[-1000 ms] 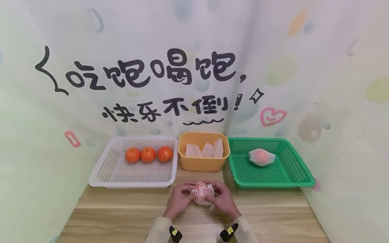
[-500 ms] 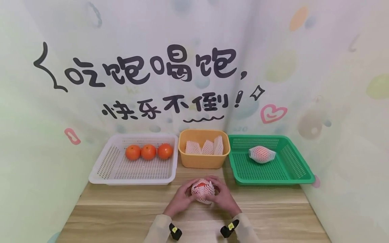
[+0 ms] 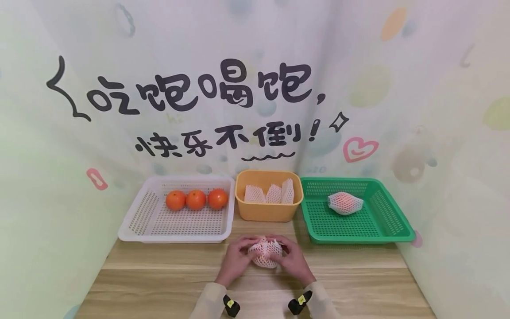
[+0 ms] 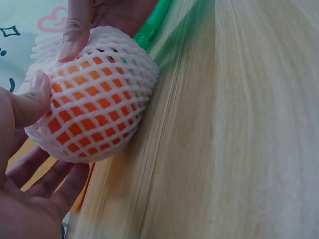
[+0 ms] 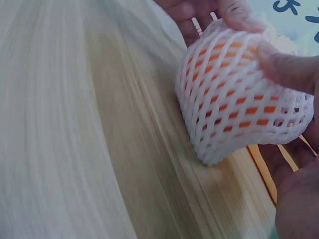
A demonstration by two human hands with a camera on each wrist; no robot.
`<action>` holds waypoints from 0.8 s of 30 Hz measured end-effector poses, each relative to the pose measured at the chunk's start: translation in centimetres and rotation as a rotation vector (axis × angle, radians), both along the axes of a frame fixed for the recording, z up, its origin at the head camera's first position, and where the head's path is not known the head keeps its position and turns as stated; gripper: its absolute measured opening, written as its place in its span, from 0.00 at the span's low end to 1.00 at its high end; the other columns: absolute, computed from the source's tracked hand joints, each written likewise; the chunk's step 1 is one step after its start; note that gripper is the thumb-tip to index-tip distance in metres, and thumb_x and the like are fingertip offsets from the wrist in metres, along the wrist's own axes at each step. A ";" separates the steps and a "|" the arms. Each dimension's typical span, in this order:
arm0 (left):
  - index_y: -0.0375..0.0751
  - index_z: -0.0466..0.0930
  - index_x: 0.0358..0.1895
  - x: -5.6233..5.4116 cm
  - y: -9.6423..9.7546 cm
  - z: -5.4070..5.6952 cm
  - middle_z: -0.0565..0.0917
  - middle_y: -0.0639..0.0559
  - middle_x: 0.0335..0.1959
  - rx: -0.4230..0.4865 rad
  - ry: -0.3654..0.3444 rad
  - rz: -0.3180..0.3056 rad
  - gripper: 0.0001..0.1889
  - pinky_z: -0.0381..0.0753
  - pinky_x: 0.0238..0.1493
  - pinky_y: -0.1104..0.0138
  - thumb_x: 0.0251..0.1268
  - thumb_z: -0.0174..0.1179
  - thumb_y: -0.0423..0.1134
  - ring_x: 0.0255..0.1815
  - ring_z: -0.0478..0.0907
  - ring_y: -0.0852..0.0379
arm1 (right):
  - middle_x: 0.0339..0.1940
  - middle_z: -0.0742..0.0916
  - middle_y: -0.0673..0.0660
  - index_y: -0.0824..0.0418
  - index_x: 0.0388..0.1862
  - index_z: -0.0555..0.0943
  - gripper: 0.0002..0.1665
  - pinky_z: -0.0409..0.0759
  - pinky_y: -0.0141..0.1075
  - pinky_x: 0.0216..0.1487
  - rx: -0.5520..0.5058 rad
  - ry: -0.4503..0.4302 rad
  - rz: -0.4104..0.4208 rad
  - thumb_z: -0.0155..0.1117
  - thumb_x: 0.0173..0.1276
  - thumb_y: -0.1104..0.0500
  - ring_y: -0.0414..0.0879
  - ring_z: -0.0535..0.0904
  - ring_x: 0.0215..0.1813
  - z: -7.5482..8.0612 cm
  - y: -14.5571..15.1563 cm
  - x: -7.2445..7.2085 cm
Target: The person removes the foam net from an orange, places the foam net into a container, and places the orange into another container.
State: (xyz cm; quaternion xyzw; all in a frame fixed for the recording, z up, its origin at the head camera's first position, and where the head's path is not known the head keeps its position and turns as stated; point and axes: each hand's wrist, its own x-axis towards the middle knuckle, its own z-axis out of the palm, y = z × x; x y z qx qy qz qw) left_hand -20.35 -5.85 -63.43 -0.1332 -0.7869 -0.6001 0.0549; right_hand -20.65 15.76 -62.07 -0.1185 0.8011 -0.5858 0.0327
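Observation:
Low over the wooden table, an orange in a white foam fruit net is held between both hands. My left hand grips its left side, thumb on the near face and fingers around the far side. From the right, my right hand grips it the same way. In the left wrist view orange skin shows through the mesh of the foam net, and both thumbs press near its gathered upper edge. The right wrist view shows a loose end of the foam net drooping toward the table.
At the back left a white basket holds three oranges. Beside it a yellow bin contains several foam nets. The green basket at right holds one netted orange. A printed curtain stands behind.
The net's top gap, where orange skin showed half a second ago, is now drawn over with mesh. My fingers shifted slightly on the fruit; the baskets and bin stayed put.

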 end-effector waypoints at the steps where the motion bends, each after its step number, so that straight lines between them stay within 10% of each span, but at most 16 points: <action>1: 0.50 0.89 0.52 0.0 0.1 0.0 0.87 0.55 0.55 0.003 0.007 0.012 0.17 0.84 0.57 0.69 0.60 0.73 0.44 0.59 0.83 0.51 | 0.65 0.85 0.49 0.46 0.55 0.85 0.25 0.73 0.41 0.72 -0.014 0.000 -0.004 0.78 0.59 0.62 0.47 0.77 0.70 0.0 -0.1 0.0; 11: 0.52 0.90 0.49 0.4 0.1 0.4 0.88 0.58 0.53 -0.004 0.032 0.067 0.13 0.80 0.64 0.64 0.63 0.71 0.46 0.58 0.84 0.55 | 0.60 0.86 0.52 0.55 0.63 0.80 0.33 0.76 0.48 0.69 -0.048 0.028 -0.054 0.80 0.58 0.58 0.52 0.79 0.66 0.2 -0.5 -0.1; 17: 0.43 0.75 0.71 0.6 -0.6 -0.1 0.77 0.45 0.70 0.064 -0.131 -0.090 0.32 0.77 0.69 0.61 0.64 0.71 0.44 0.69 0.76 0.44 | 0.72 0.78 0.58 0.52 0.76 0.70 0.47 0.71 0.59 0.73 0.037 -0.071 0.068 0.80 0.59 0.56 0.60 0.74 0.72 0.0 -0.3 -0.2; 24: 0.48 0.78 0.69 0.2 -1.2 -0.5 0.76 0.45 0.71 0.092 -0.161 -0.214 0.29 0.74 0.69 0.70 0.63 0.72 0.41 0.72 0.73 0.43 | 0.74 0.77 0.56 0.47 0.76 0.70 0.45 0.71 0.51 0.71 0.083 -0.093 0.178 0.78 0.62 0.49 0.56 0.73 0.72 -0.5 -0.1 -0.2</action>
